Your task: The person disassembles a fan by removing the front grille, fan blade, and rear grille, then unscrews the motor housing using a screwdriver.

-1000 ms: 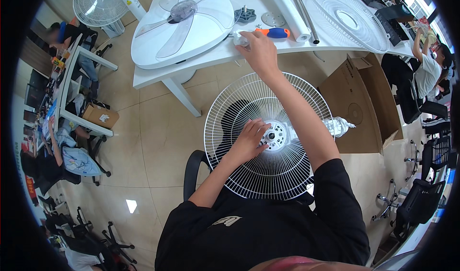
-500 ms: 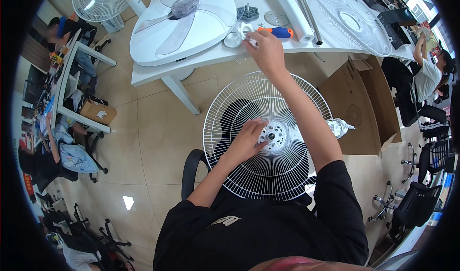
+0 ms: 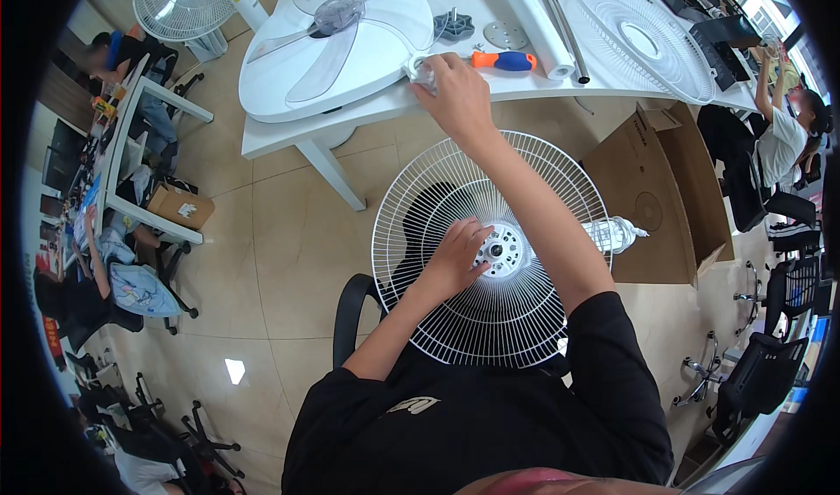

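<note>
A round white wire fan grille lies across my lap, with a white hub plate and a dark shaft at its centre. My left hand rests on the grille beside the hub, fingers spread, thumb at the plate's edge. At the table's front edge, my right hand has its fingertips closed around a small white plastic part; its exact shape is partly hidden by the fingers. The white motor housing sticks out past the grille's right side.
On the white table are a white fan base with a clear fan blade, a dark knob, an orange-blue screwdriver, a white tube, a metal rod and another grille. An open carton stands right.
My right hand has shifted left along the table edge, away from the screwdriver, whose orange end now shows fully. My left hand stays at the hub.
</note>
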Available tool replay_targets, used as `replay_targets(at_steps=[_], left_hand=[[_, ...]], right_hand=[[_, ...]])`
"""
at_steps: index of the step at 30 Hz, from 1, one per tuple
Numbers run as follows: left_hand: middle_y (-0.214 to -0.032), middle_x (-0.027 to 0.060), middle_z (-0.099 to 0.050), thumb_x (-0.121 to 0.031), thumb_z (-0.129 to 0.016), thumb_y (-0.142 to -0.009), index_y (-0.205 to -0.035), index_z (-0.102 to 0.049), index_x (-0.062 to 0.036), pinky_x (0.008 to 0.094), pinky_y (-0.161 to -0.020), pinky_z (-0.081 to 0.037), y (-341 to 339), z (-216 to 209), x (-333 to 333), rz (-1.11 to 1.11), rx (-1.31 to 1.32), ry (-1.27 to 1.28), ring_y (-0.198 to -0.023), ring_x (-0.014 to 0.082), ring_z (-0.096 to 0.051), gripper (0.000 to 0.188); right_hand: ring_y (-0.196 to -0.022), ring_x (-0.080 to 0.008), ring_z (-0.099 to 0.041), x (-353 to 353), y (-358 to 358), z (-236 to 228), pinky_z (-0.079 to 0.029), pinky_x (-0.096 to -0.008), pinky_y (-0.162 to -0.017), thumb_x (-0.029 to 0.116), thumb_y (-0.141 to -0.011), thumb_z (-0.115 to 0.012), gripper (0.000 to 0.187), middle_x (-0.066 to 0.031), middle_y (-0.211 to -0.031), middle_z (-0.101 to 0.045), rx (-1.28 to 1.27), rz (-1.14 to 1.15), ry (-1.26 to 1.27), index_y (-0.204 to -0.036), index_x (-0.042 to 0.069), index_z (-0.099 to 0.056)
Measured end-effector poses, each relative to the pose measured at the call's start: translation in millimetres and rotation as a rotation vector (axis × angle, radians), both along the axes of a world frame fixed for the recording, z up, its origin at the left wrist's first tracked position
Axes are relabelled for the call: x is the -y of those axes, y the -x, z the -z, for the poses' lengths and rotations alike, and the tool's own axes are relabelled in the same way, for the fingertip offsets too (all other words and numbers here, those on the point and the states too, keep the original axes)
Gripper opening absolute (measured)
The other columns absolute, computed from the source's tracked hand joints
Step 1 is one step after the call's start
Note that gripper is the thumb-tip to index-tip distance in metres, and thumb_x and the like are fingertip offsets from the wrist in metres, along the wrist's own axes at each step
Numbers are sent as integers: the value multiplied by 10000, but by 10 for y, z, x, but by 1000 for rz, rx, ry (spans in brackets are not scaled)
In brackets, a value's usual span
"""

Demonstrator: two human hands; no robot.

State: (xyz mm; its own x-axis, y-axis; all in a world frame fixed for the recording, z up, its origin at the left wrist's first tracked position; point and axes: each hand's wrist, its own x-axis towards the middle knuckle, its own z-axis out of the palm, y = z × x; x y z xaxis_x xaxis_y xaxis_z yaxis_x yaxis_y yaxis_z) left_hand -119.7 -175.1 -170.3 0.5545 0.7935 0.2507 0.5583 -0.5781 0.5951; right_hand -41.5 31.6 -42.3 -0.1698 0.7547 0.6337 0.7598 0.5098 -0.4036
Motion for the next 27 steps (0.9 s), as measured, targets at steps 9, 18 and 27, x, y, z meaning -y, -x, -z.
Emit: replay_targets(at_steps=[9,18,27], left_hand=[[-1391,160,-468,-229,-783,-822,-1402,-467,-66,490,-1186,-338,8,-75,4,-3,-17,1,-1391,366,-395,680],[-1353,179,-486,-229,-765,-834,-1428,-456,-60,504,-1168,-354,5,-77,13,-2,-69,13,-1366,391,-404,691],[-1345,166,-483,-224,-775,-827,-1428,-457,-63,503,-1149,-382,-8,-92,-4,-5,-37,6,-1368,385,-401,699]], right_hand=[[-840,-300,-696,-38,-125,53,-548,-393,-727,188,-789,-805,299,-101,-1011,-717,-77,-50,-50,-1033,53,-698],[-862,-333,-701,-522,-749,-292,-551,-430,-783,212,-762,-808,299,-132,-986,-723,-57,107,-15,-1010,67,-725],[-855,-331,-704,-840,-523,-197,-553,-428,-792,254,-755,-818,320,-126,-983,-733,95,26,81,-1006,73,-735]])
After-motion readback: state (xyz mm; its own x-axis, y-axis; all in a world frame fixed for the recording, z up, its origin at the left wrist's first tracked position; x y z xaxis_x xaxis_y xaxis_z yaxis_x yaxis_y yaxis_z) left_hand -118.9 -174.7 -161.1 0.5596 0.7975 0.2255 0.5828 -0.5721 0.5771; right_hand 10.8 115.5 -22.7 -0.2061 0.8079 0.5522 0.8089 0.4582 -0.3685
